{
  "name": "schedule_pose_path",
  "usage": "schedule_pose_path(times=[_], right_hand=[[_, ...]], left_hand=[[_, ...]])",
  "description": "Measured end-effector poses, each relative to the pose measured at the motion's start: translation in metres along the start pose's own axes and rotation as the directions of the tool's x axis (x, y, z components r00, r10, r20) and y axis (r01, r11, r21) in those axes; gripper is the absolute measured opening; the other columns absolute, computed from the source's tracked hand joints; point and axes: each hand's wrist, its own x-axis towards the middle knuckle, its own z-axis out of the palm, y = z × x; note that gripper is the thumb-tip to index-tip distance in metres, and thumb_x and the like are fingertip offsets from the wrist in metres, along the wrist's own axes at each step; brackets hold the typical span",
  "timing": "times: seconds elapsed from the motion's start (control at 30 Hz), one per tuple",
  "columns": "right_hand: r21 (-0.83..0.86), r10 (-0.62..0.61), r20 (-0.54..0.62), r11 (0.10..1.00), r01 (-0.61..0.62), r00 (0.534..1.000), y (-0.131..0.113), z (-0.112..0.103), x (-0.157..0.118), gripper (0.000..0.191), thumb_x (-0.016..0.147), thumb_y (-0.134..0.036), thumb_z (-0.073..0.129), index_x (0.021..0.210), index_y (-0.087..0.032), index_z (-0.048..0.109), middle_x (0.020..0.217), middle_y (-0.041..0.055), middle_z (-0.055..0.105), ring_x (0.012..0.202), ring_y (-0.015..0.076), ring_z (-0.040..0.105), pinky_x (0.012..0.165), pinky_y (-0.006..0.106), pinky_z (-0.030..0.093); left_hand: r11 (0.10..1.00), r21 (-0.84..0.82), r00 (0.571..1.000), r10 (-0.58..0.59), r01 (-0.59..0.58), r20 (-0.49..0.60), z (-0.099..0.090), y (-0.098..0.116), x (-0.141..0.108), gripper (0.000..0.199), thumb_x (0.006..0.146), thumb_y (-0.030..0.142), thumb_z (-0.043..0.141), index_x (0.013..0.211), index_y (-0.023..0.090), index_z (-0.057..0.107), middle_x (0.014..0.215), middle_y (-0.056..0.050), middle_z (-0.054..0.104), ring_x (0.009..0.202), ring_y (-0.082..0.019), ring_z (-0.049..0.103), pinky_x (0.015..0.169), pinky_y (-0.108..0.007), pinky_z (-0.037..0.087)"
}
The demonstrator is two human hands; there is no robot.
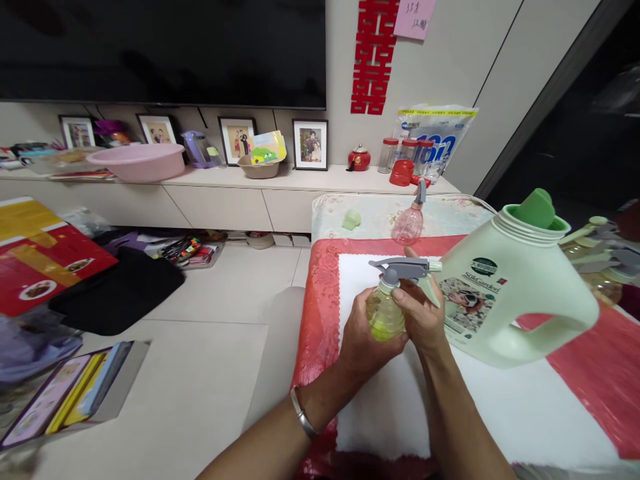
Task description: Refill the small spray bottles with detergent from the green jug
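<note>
clasped around its clear body, the left hand [364, 337] holds the spray bottle [384, 321] above the white cloth [383, 417]; the right hand [424, 315] grips it near the neck, under the gray spray head [407, 268]. just right stands a pale green jug [520, 280]; a pink spray bottle [409, 225] stands beyond.

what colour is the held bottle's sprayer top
The sprayer top is mostly grey with a pale green trigger, shown in the head view.

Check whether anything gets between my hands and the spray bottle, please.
Nothing visible does: the left hand wraps the spray bottle and the right hand is at its neck. The green jug stands to the right, not between.
</note>
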Motion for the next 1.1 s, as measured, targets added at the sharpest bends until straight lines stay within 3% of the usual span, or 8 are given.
schedule_pose_path(times=[0.17, 0.37, 0.6, 0.73, 0.87, 1.0, 1.1], right_hand=[[-0.025, 0.004, 0.032, 1.0, -0.003, 0.999, 0.001, 0.0, 0.0, 0.087, 0.085, -0.042, 0.081, 0.156, -0.024, 0.035, 0.128, 0.0124, 0.06, 0.113, 0.0254, 0.063, 0.095, 0.037, 0.056], [-0.02, 0.001, -0.013, 1.0, -0.002, 1.0, -0.003, 0.003, -0.002, 0.094, 0.079, -0.032, 0.087, 0.157, -0.026, 0.036, 0.128, 0.0114, 0.06, 0.111, 0.0219, 0.063, 0.091, 0.029, 0.056], [0.025, -0.004, 0.014, 1.0, 0.004, 1.0, 0.001, -0.001, 0.0, 0.086, 0.086, -0.035, 0.082, 0.157, -0.024, 0.037, 0.124, 0.0115, 0.062, 0.11, 0.0239, 0.064, 0.092, 0.032, 0.056], [-0.013, 0.007, 0.018, 1.0, -0.007, 1.0, -0.005, 0.004, -0.002, 0.088, 0.083, -0.035, 0.084, 0.157, -0.023, 0.039, 0.129, 0.0121, 0.059, 0.114, 0.0233, 0.062, 0.094, 0.03, 0.055], [-0.036, 0.013, -0.024, 0.999, -0.013, 1.0, -0.009, 0.008, -0.005, 0.095, 0.077, -0.033, 0.089, 0.157, -0.025, 0.039, 0.129, 0.0101, 0.059, 0.112, 0.0209, 0.063, 0.092, 0.026, 0.056], [-0.004, 0.038, 0.015, 0.999, -0.038, 0.999, -0.007, 0.005, -0.005, 0.088, 0.083, -0.038, 0.084, 0.157, -0.025, 0.039, 0.123, 0.0097, 0.062, 0.115, 0.0234, 0.062, 0.097, 0.033, 0.055], [-0.06, 0.035, 0.083, 0.998, -0.03, 0.996, -0.006, 0.001, -0.006, 0.074, 0.089, -0.045, 0.078, 0.151, -0.023, 0.046, 0.131, 0.0114, 0.058, 0.121, 0.0253, 0.06, 0.107, 0.041, 0.05]], left_hand=[[1.0, -0.014, 1.0, -0.016, 0.016, 0.008, -0.002, 0.003, 0.0, 0.074, 0.06, 0.02, 0.08, 0.125, 0.022, 0.047, 0.118, -0.01, 0.07, 0.105, -0.029, 0.07, 0.091, -0.045, 0.058], [1.0, -0.005, 1.0, -0.001, 0.001, -0.001, 0.0, -0.001, 0.0, 0.075, 0.06, 0.023, 0.08, 0.127, 0.022, 0.047, 0.117, -0.011, 0.068, 0.107, -0.03, 0.069, 0.091, -0.043, 0.058], [0.999, -0.049, 1.0, -0.004, 0.006, 0.029, -0.002, 0.003, 0.0, 0.075, 0.06, 0.02, 0.08, 0.128, 0.019, 0.046, 0.122, -0.014, 0.067, 0.111, -0.03, 0.067, 0.097, -0.044, 0.055], [0.998, -0.044, 0.999, -0.034, 0.035, 0.018, -0.001, -0.004, -0.001, 0.077, 0.061, 0.025, 0.082, 0.129, 0.021, 0.047, 0.12, -0.013, 0.068, 0.107, -0.031, 0.069, 0.093, -0.046, 0.057], [1.0, -0.018, 1.0, 0.016, -0.016, 0.022, 0.0, -0.013, 0.0, 0.079, 0.061, 0.021, 0.082, 0.131, 0.022, 0.047, 0.123, -0.012, 0.068, 0.109, -0.03, 0.069, 0.093, -0.044, 0.056], [1.0, -0.022, 0.999, 0.022, -0.021, 0.044, -0.001, -0.011, 0.0, 0.077, 0.064, 0.023, 0.081, 0.132, 0.022, 0.046, 0.123, -0.013, 0.068, 0.108, -0.03, 0.07, 0.091, -0.042, 0.057], [0.998, -0.067, 0.998, 0.006, -0.001, 0.069, -0.004, -0.008, 0.0, 0.075, 0.066, 0.027, 0.082, 0.132, 0.022, 0.046, 0.12, -0.012, 0.07, 0.103, -0.028, 0.071, 0.089, -0.041, 0.058]])
